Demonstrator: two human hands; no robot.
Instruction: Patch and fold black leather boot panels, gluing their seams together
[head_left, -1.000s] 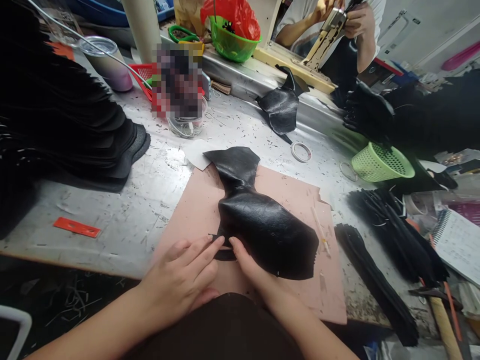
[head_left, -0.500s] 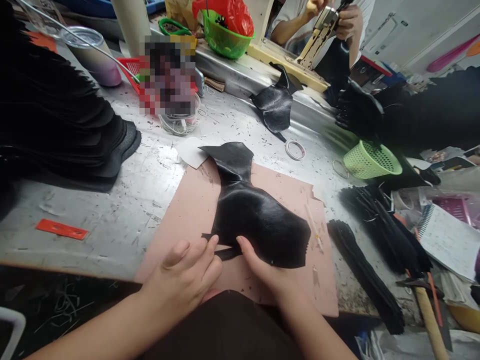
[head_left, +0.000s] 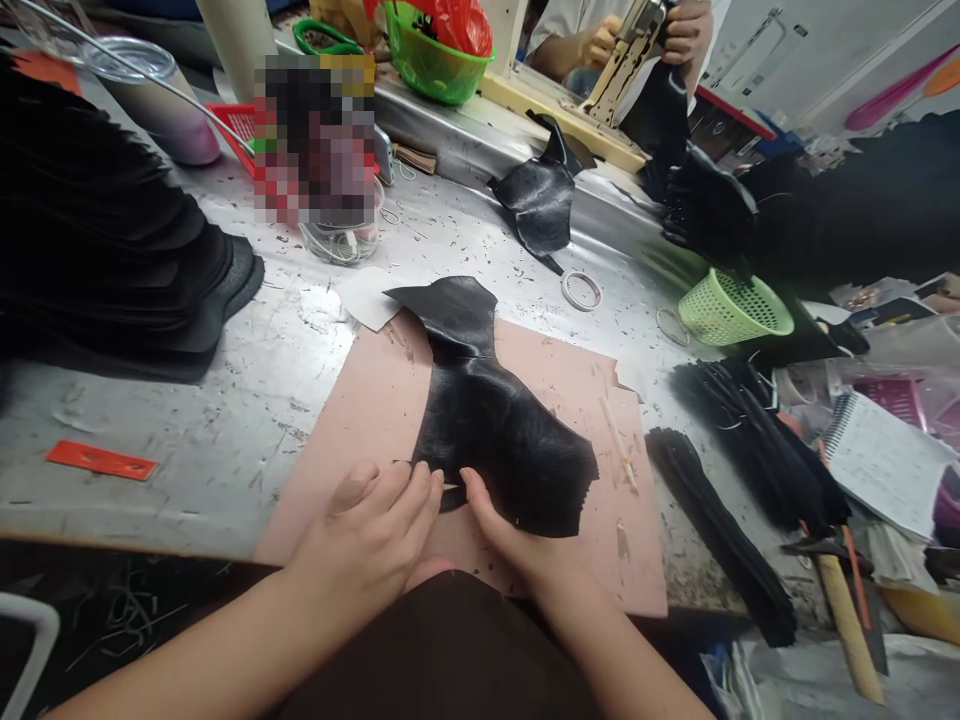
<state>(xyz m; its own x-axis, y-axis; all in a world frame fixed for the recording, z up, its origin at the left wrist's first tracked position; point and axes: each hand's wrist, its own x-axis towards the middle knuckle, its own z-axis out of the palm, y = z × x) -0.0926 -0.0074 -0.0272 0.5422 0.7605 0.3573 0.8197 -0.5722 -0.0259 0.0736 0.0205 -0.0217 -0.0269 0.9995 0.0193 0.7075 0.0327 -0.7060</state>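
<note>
A shiny black leather piece (head_left: 502, 420), narrow at the waist, lies over a pinkish-tan board (head_left: 345, 430) in front of me. My right hand (head_left: 510, 525) grips its near edge, thumb on top, the other fingers hidden beneath. At the near left corner, my left hand (head_left: 390, 520) is closed, its fingers bent together against the edge. A small dark strip (head_left: 452, 498) shows between my hands; whether it belongs to the same piece I cannot tell. A thin pale stick-like tool (head_left: 619, 445) rests on the board's right side.
Stacked black pieces (head_left: 135, 260) rise at left, near an orange strip (head_left: 101, 460). Beyond the board are a tape roll (head_left: 581, 291), another leather piece (head_left: 536, 200) and a green basket (head_left: 735, 308). Black strips (head_left: 720, 535) and a hammer-like tool (head_left: 847, 620) lie right. Another person's hands (head_left: 679, 35) work opposite.
The near edge of the leather has shifted slightly left, and its right end sits further in from the board's edge. My left fingers have closed up more. The whole view has moved a little.
</note>
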